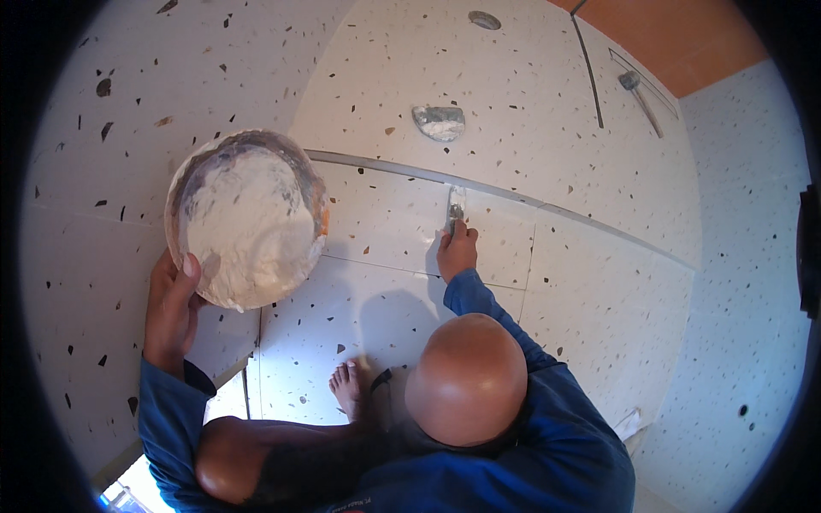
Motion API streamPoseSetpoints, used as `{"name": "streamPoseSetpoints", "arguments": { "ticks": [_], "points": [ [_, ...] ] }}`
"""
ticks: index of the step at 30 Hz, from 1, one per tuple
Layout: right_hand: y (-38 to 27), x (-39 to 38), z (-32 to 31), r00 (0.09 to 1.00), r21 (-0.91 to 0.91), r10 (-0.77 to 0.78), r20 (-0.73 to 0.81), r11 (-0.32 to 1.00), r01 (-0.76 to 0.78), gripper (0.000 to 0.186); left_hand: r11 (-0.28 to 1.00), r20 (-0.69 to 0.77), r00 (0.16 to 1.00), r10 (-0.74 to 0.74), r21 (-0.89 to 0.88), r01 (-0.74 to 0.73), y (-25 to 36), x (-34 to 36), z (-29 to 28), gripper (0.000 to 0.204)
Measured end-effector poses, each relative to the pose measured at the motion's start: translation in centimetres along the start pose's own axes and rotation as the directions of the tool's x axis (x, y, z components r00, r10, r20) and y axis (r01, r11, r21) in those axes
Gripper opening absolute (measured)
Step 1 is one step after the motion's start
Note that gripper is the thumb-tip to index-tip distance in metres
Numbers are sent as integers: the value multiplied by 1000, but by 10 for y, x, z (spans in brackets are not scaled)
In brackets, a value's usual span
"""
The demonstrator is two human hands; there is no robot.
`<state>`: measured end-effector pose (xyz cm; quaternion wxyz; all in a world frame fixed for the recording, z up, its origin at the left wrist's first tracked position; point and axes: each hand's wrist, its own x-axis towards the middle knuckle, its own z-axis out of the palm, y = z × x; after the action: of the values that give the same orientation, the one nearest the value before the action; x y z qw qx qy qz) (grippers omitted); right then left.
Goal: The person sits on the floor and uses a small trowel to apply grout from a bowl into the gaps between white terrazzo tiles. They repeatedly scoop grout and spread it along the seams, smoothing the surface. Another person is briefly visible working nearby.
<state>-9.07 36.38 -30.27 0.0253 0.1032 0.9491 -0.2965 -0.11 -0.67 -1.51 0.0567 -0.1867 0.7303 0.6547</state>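
Ahead lie a half-round grey piece [440, 124] and mallet [630, 81]; your right hand [459, 250] grips a putty knife [457, 202], left hand [173, 299] a bowl [295, 161].

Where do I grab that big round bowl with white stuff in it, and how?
Probably by the lower-left rim of the round, grey-stained bowl, coming from the left: thumb over the edge, fingers supporting the outside. The curved edge gives your thumb something to hook, while the middle is covered by soft-looking white filling. The person's left hand holds it there.
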Motion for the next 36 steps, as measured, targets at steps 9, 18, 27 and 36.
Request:
{"name": "streamPoseSetpoints", "arguments": {
  "ticks": [9, 18, 27, 36],
  "points": [
    [-17, 19, -42, 952, -215, 11, 305, 975, 58, 38, 999, -22, 999, 33, -11, -33, 4, -1, 6, 82],
    [-19, 24, -35, 979, -169, -28, 201, 984, 63, 43, 999, -8, 999, 41, -31, -41, 4, 3, 6, 79],
    [-21, 33, -73, 945, -349, -169, 281, 899, 265, 32, 998, 2, 999, 51, -21, -51, 5, 3, 9, 79],
    [32, 87, -104, 890, -594, -209, 404, 680, 429, 34, 999, 7, 999, 48, -16, -48, 5, 0, 2, 76]
  ]
}}
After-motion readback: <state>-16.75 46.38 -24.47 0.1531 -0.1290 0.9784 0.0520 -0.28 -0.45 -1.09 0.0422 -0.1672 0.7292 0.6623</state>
